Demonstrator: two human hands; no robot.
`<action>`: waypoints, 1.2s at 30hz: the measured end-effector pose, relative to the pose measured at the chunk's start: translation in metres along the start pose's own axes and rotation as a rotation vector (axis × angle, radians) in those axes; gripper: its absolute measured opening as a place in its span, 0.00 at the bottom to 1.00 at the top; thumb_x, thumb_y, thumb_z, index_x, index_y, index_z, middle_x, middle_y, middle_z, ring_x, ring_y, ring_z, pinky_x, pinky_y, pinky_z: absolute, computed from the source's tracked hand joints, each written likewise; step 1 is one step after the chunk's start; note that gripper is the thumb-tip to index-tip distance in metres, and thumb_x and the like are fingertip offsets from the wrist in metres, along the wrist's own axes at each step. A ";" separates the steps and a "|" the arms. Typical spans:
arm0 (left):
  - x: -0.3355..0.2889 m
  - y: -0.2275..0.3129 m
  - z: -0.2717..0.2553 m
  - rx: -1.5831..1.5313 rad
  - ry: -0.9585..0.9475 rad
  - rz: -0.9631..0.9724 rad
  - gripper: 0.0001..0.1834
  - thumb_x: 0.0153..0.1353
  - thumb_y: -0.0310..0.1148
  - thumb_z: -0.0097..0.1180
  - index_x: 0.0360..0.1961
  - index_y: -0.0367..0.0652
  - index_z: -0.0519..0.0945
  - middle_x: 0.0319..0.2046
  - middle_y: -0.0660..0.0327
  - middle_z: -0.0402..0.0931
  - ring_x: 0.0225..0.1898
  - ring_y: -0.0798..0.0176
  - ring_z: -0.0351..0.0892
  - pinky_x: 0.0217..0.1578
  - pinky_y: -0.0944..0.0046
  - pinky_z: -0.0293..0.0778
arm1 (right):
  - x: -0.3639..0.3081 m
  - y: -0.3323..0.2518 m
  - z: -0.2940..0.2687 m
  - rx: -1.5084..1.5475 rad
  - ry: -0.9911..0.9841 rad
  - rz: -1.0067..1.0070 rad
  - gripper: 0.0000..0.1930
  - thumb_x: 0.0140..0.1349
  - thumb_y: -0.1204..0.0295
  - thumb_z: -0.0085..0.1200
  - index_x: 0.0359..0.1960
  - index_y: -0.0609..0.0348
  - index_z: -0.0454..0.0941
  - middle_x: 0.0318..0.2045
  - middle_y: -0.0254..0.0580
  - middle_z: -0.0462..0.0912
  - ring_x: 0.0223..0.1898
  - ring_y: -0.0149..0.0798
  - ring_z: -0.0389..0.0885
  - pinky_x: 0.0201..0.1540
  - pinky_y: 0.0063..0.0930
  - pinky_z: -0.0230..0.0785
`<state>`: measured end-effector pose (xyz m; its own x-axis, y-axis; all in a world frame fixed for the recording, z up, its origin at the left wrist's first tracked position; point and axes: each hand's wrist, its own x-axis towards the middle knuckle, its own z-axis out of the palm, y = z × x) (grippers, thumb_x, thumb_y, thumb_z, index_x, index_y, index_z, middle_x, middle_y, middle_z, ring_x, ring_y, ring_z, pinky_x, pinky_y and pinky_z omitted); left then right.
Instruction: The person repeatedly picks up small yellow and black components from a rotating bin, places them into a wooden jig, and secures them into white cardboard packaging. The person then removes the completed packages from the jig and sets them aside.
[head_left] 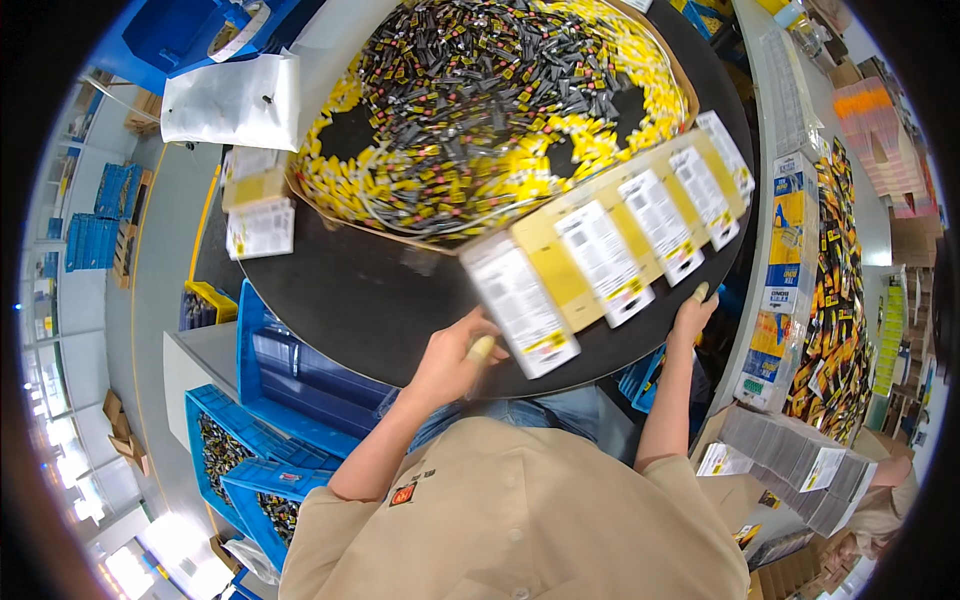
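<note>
A round black table (370, 300) carries a shallow cardboard tray (430, 243) heaped with small black and yellow pieces, too small to name. Along the tray's near right side, white printed cards (603, 260) lie in a row over a tan cardboard strip (545, 262). My left hand (455, 355) is curled beside the nearest printed card (522, 312), a pale finger cot on its thumb; whatever its fingers hold is hidden. At the table's right edge, my right hand (690, 318) is closed over the rim, with pale cots on its fingertips.
Blue bins (290, 370) stand at the lower left, some with small pieces. More white cards (260, 228) lie at the table's left. To the right, a bench holds boxes (785, 240), loose packs (835, 280) and card stacks (800, 455). Another person's arm (890, 472) shows at lower right.
</note>
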<state>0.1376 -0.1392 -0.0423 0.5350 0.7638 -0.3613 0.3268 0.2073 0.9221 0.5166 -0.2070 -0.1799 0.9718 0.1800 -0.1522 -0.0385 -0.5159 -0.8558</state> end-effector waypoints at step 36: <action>0.007 0.141 0.003 0.072 -0.085 0.485 0.32 0.61 0.23 0.53 0.67 0.44 0.61 0.42 0.53 0.77 0.35 0.55 0.78 0.38 0.58 0.75 | -0.192 -0.096 0.054 0.455 -1.679 -0.566 0.27 0.58 0.61 0.58 0.58 0.52 0.68 0.56 0.42 0.71 0.57 0.38 0.71 0.57 0.38 0.67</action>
<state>0.1896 -0.1060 0.0845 0.6994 0.7085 0.0943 0.0756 -0.2045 0.9759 0.3209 -0.1468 -0.0949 -0.3342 0.9324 0.1375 -0.1580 0.0884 -0.9835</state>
